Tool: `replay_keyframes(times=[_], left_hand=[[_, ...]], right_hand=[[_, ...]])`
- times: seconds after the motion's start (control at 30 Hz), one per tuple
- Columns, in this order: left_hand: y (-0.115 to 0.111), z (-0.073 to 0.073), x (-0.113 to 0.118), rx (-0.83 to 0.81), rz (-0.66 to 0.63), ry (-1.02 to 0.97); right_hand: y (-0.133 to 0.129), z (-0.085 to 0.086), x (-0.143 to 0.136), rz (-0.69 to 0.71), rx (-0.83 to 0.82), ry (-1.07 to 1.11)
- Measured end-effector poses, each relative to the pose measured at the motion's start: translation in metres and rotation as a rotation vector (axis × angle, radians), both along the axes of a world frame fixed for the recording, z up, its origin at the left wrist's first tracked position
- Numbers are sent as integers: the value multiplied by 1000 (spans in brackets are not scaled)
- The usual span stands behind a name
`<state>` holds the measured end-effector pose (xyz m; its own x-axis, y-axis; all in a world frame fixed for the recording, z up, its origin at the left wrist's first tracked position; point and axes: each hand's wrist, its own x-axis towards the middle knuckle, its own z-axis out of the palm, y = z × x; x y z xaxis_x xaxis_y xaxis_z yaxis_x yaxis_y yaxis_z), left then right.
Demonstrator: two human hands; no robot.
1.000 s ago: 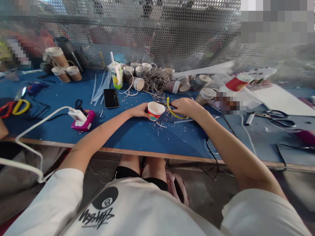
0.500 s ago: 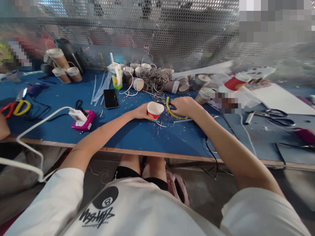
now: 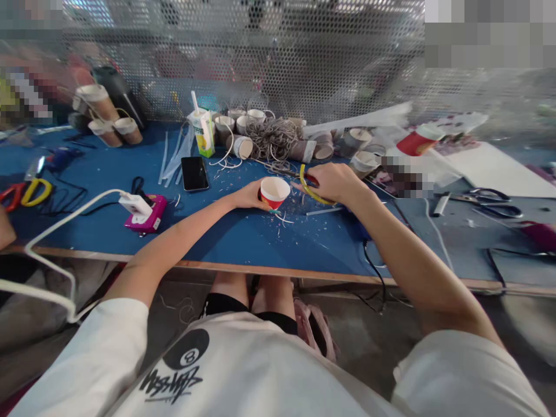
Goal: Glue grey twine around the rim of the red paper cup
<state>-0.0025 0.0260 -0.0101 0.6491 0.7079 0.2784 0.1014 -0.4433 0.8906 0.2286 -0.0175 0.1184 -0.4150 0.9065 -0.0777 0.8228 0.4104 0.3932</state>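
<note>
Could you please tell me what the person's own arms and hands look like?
The arms come out of short, loose white sleeves and are bare below them. Neither the left hand nor the right hand wears a glove, and no watch or bracelet shows. A teal spot at the left thumb's tip may be a painted nail.

a smooth paper cup (image 3: 275, 194), scissors (image 3: 303, 181) with smooth plastic handles, matt worktop (image 3: 243, 243) with wood-like edge (image 3: 260, 269), glossy phone (image 3: 195, 173), rough stringy cord (image 3: 273, 139), perforated metal screen (image 3: 260, 63).
</note>
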Motion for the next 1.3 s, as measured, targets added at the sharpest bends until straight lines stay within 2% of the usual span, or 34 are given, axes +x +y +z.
replay_keyframes(times=[0.23, 0.63, 0.9, 1.3], left_hand=[[-1, 2, 0, 15, -18, 8], [1, 0, 1, 9, -30, -8], [0, 1, 2, 8, -51, -20], [-1, 2, 1, -26, -38, -16]], right_hand=[[-4, -3, -5, 22, -37, -55], [-10, -2, -5, -36, -65, -73], [-8, -4, -10, 15, -59, -67], [0, -12, -2, 99, -69, -90]])
